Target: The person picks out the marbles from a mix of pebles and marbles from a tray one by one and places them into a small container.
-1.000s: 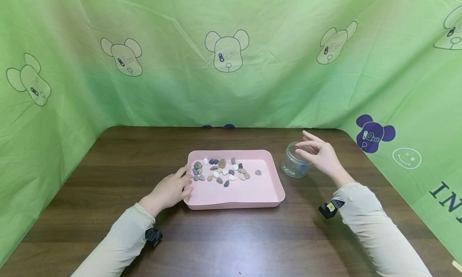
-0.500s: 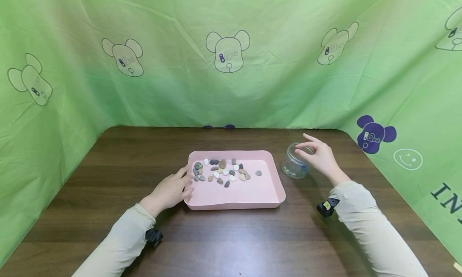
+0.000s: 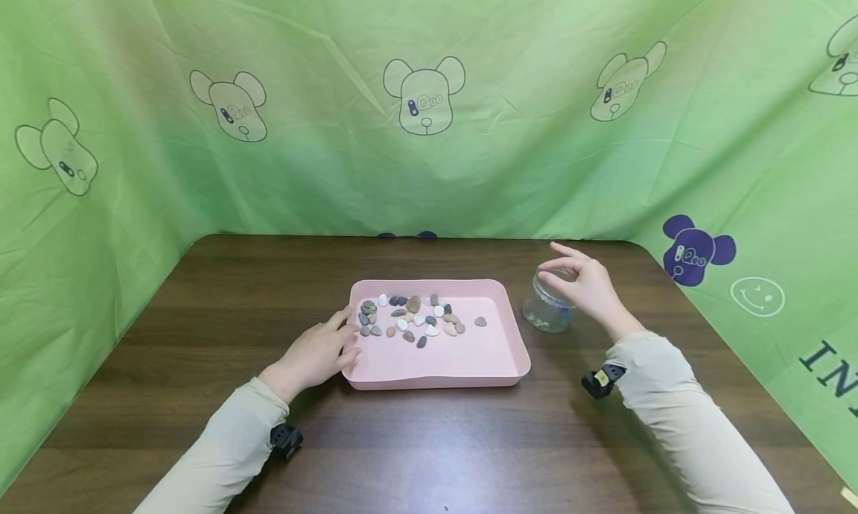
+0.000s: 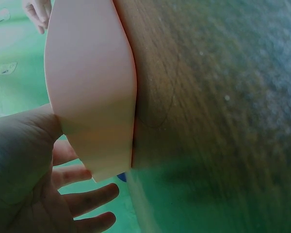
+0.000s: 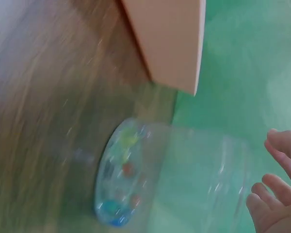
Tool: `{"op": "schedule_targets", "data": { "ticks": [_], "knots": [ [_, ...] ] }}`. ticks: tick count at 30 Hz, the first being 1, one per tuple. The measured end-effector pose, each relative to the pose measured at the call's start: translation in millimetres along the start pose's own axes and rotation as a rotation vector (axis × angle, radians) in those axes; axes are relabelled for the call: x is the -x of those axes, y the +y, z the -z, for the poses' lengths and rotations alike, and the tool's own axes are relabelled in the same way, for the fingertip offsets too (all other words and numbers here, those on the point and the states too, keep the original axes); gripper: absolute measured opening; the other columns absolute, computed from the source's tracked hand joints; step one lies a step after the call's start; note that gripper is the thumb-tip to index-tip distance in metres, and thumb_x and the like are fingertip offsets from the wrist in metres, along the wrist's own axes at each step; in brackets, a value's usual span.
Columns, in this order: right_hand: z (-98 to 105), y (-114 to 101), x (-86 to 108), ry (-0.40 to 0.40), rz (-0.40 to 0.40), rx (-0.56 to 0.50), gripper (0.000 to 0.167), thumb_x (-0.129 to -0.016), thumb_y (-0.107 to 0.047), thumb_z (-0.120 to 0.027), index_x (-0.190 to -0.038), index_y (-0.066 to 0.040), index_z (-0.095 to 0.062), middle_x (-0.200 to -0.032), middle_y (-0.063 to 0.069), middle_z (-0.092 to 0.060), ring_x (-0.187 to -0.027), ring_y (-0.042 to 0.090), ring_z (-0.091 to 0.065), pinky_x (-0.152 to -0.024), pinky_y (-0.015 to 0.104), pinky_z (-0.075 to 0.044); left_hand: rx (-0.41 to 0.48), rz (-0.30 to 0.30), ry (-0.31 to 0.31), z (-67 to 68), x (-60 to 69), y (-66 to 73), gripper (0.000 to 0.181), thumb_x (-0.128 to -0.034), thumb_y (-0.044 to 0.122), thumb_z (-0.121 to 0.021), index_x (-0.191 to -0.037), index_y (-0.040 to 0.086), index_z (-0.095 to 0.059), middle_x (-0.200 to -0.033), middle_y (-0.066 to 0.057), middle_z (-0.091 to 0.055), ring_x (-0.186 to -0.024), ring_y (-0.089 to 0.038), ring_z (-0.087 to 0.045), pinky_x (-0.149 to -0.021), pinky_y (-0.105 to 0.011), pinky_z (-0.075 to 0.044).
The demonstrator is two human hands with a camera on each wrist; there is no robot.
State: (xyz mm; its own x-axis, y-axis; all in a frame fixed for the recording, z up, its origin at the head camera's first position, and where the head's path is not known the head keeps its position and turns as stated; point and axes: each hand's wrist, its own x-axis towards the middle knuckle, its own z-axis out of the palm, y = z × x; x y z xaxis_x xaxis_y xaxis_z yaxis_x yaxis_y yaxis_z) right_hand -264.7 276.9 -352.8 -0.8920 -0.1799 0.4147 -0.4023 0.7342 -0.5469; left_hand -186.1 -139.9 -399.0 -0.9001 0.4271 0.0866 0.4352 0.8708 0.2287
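Note:
In the head view a shallow pink tray (image 3: 439, 365) holds several smooth pebbles (image 3: 413, 304) in grey, white, black and tan. My left hand (image 3: 318, 352) rests at the tray's left rim, thumb and fingers extended; the left wrist view shows some fingers reaching over the wall. To the right of the tray stands a clear jar (image 3: 546, 316) without a lid. Over its mouth hovers my right hand (image 3: 582, 281), thumb and fingertips apart, and nothing shows between them. Glassy coloured pieces (image 5: 119, 189), blue, orange and yellow-green, lie on the jar's bottom.
The dark wooden table (image 3: 429, 447) runs back to a green printed curtain (image 3: 322, 164), which encloses the left, back and right sides. A narrow strip of table separates tray and jar. Black wrist devices (image 3: 286, 440) sit on both sleeves.
My right hand has shifted slightly left over the jar's mouth. The left hand, the tray, the pebbles and the jar show no visible movement of their own.

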Motion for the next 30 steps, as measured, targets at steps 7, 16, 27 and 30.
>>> {"op": "schedule_targets", "data": {
  "ticks": [7, 16, 27, 30],
  "knots": [
    [-19.7, -28.4, -10.3, -0.074, 0.038, -0.096, 0.017, -0.084, -0.011, -0.068, -0.096, 0.001, -0.070, -0.139, 0.021, -0.048, -0.130, 0.039, -0.043, -0.101, 0.050, -0.041, 0.001, -0.004, -0.002, -0.3, 0.0, -0.9, 0.038, -0.0896, 0.024, -0.058, -0.119, -0.001, -0.058, -0.143, -0.026, -0.038, -0.115, -0.038, -0.056, -0.099, -0.053, -0.043],
    [-43.4, -75.3, -26.4, -0.194, 0.067, -0.223, 0.019, -0.084, -0.008, -0.067, -0.100, 0.001, -0.069, -0.143, 0.016, -0.044, -0.136, 0.033, -0.038, -0.109, 0.045, -0.034, 0.000, 0.016, -0.023, 1.1, -0.5, 0.4, 0.039, -0.0902, 0.024, -0.058, -0.121, 0.000, -0.058, -0.145, -0.024, -0.037, -0.118, -0.038, -0.054, -0.101, -0.052, -0.042],
    [-73.0, -102.5, -42.2, -0.281, 0.126, -0.254, 0.020, -0.084, -0.011, -0.068, -0.101, -0.001, -0.070, -0.144, 0.015, -0.044, -0.135, 0.033, -0.039, -0.109, 0.047, -0.035, -0.009, 0.008, -0.022, 1.9, -0.5, 1.4, 0.039, -0.0903, 0.024, -0.058, -0.121, -0.001, -0.058, -0.144, -0.025, -0.038, -0.118, -0.038, -0.055, -0.100, -0.052, -0.042],
    [-82.1, -104.8, -45.4, -0.304, 0.126, -0.267, 0.020, -0.084, -0.012, -0.068, -0.101, -0.002, -0.070, -0.144, 0.014, -0.044, -0.135, 0.032, -0.039, -0.109, 0.046, -0.035, -0.010, 0.009, -0.022, 1.9, -0.1, 1.4, 0.039, -0.0902, 0.024, -0.058, -0.121, -0.001, -0.058, -0.144, -0.025, -0.038, -0.118, -0.038, -0.055, -0.100, -0.052, -0.042]
  ]
}}
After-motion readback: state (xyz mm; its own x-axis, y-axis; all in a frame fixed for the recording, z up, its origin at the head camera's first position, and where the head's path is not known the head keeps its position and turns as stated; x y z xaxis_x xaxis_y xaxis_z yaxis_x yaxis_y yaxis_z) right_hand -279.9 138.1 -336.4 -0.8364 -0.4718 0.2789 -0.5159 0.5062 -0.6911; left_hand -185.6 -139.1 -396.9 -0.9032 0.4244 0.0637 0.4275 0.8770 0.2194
